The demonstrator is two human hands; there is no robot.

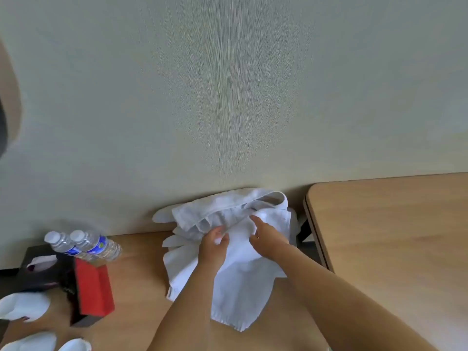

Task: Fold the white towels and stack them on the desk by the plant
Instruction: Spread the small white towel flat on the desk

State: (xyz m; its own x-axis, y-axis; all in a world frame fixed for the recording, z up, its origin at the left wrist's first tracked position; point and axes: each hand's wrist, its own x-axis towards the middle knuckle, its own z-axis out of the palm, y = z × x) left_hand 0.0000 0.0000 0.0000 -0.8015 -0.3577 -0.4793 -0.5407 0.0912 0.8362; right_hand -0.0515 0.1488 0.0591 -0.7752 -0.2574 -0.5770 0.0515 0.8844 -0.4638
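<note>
The white towels point(228, 209) lie in one rumpled heap on the wooden bench point(136, 274), pushed up against the wall point(202, 97). At least two can be made out, though the folds run together, so the true count may be higher. The back towel point(215, 211) is bunched along the wall. The front towel point(238, 287) spreads toward the person, and its hem reaches the near edge of the bench.

Both hands are on the heap. The left hand point(215, 249) has its fingers point(217, 231) curled and pinches a fold of the front towel. The right hand point(268, 243), just beside it, shows its back with the index finger point(254, 220) stretched straight onto the cloth. I cannot tell whether its other fingers grasp anything. There is a ring point(257, 238) on this hand.

Two clear water bottles stand at the left of the bench, touching each other, one point(60, 243) left of the other point(95, 247). Each carries a blue label, and the writing is too blurred to read. In front of them are one black tissue box point(40, 277) and one red box point(92, 285). Three white slippers lie at the lower left, one point(22, 305) above the other two point(33, 343) point(76, 345). A second bench point(392, 236) stands to the right.
</note>
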